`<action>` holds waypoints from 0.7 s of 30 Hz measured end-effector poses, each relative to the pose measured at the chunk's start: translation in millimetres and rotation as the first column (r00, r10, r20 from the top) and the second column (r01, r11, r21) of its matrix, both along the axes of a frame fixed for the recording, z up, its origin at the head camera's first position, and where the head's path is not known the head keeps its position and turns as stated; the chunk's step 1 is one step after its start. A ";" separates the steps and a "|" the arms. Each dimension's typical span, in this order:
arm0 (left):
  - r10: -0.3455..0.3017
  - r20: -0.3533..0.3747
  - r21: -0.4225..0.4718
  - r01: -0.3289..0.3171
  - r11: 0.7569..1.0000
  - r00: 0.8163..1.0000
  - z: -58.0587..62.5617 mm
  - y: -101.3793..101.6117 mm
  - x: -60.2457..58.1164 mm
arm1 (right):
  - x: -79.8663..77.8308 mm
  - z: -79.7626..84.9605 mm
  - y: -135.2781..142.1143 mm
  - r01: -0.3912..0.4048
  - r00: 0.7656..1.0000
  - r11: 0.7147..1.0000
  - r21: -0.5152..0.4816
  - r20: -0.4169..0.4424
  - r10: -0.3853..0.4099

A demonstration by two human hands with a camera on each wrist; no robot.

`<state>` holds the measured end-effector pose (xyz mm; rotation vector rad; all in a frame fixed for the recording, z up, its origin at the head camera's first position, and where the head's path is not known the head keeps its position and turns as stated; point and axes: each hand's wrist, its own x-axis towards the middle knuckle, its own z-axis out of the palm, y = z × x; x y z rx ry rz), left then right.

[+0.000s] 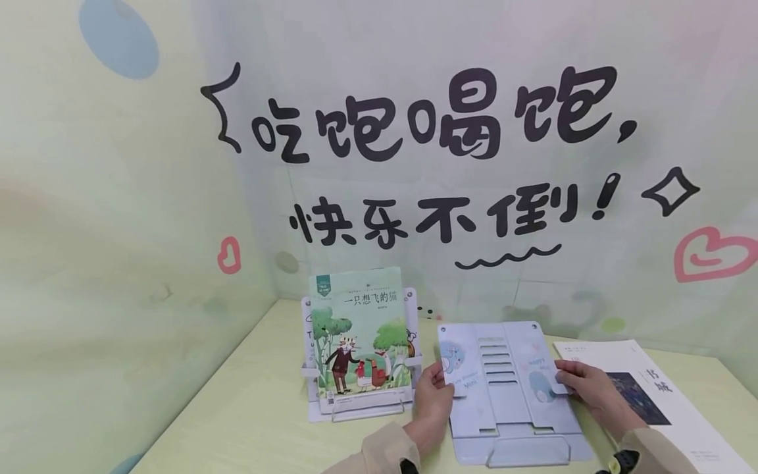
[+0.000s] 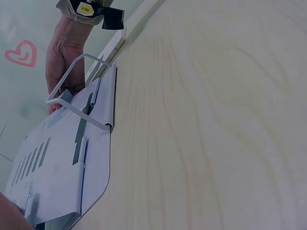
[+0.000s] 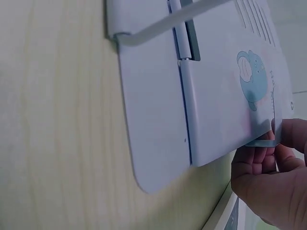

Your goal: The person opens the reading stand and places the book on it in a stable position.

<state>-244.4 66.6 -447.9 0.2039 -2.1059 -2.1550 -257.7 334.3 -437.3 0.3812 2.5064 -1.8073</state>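
Note:
A pale bluish-white book stand [image 1: 509, 388], printed with cartoon animals and slotted down its middle, leans back on the table between the hands. My left hand [image 1: 434, 403] pinches the flap at its left edge. At the right edge, my right hand [image 1: 595, 393] pinches the matching flap; the right wrist view shows the thumb and curled fingers [image 3: 259, 160] on either side of it. A wire holder [image 2: 72, 103] sticks out from the stand's lower front. Only a sliver of the left hand [image 2: 12, 213] shows in the left wrist view.
Left of the hands, a green picture book [image 1: 362, 342] stands on a second book stand [image 1: 306, 329]. A white-covered book [image 1: 669, 395] lies at the right, partly behind the right forearm. The wood-grain table [image 1: 249, 401] meets a printed backdrop [image 1: 414, 276] behind.

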 end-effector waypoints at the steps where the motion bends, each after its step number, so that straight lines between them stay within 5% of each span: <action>1: 0.003 -0.003 0.010 -0.003 1.000 1.000 0.5 0.5 0.3 | 0.7 0.3 0.5 -0.002 1.000 1.000 -0.014 -0.007 0.002; 21: 0.013 -0.073 0.066 -0.009 0.998 0.997 14.5 1.3 10.8 | 14.2 7.5 7.7 -0.070 0.994 0.997 0.029 -0.087 0.073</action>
